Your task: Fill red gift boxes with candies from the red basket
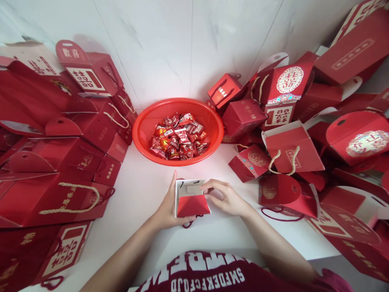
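A small red gift box (193, 206) with a white inside is held over the white table, its open end facing me. My left hand (167, 209) is closed around the box's left side, thumb up along the edge and fingers underneath. At the right edge, my right hand (223, 196) has bent fingers on the rim, fingertips at the opening and thumb by the red flap. A dark red cord handle (190, 223) hangs below the box. Just beyond stands a red plastic basket (142, 140) holding many wrapped candies (182, 136).
Red gift boxes (60, 158) with rope handles are stacked along the left side. More red boxes (294, 148) lie piled on the right, some tilted. A white marbled wall (164, 48) closes off the back. The white table (130, 239) ends at the front right.
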The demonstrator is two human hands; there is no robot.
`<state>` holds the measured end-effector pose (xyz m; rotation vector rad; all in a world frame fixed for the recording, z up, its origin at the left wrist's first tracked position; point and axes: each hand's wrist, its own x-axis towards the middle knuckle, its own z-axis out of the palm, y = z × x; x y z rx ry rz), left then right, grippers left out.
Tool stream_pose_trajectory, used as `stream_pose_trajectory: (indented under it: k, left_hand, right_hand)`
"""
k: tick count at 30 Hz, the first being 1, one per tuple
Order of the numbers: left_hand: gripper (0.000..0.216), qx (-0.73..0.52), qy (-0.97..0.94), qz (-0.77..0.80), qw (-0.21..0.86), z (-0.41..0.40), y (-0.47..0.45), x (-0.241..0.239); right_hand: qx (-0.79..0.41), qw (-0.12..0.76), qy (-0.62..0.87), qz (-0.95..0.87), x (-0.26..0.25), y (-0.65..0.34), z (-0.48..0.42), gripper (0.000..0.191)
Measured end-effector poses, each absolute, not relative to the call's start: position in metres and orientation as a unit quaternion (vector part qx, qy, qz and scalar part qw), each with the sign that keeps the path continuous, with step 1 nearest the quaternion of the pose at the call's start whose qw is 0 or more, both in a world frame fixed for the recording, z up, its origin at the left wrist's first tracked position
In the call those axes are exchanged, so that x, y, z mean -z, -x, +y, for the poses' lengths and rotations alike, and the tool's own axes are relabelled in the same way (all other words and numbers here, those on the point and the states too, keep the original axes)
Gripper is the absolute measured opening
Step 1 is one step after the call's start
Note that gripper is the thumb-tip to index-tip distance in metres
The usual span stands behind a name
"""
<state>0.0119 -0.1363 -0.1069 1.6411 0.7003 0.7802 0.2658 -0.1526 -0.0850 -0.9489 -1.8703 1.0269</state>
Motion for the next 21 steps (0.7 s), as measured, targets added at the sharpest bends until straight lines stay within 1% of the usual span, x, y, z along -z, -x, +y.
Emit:
stream_pose_trajectory:
  k: [3,7,9,10,13,15,18,21]
  left_hand:
    - [0.14,-0.328,-0.688,0.304,0.572,-0.138,-0.012,0.107]
    - [0.139,-0.327,-0.677,0.324,0.574,-0.14,-0.012,0.106]
    - [0.14,-0.329,-0.684,0.322,0.565,-0.14,-0.013,0.105]
    - [0.141,-0.329,-0.689,0.319,0.562,-0.139,-0.013,0.105]
    - [0.141,-0.325,-0.701,0.317,0.551,-0.138,-0.012,0.106]
    - [0.14,-0.321,-0.705,0.321,0.545,-0.138,-0.012,0.106]
    - [0.139,-0.32,-0.696,0.325,0.555,-0.138,-0.012,0.106]
    - [0.139,-0.326,-0.688,0.317,0.565,-0.139,-0.012,0.106]
  right_hand:
    - [-0.371,0.423,0.38,-0.735,0.088,-0.262,-0.154,0.02]
    - [-0.283,0.46,0.399,-0.741,0.084,-0.258,-0.159,0.018]
    - [-0.243,0.46,0.401,-0.754,0.082,-0.257,-0.16,0.018]
    - [-0.233,0.452,0.399,-0.763,0.081,-0.257,-0.161,0.022]
    - [-0.255,0.408,0.381,-0.789,0.078,-0.258,-0.16,0.039]
    - [-0.291,0.385,0.371,-0.794,0.077,-0.259,-0.159,0.043]
    - [-0.336,0.384,0.371,-0.776,0.076,-0.259,-0.159,0.04]
    - [-0.357,0.393,0.373,-0.761,0.074,-0.257,-0.161,0.03]
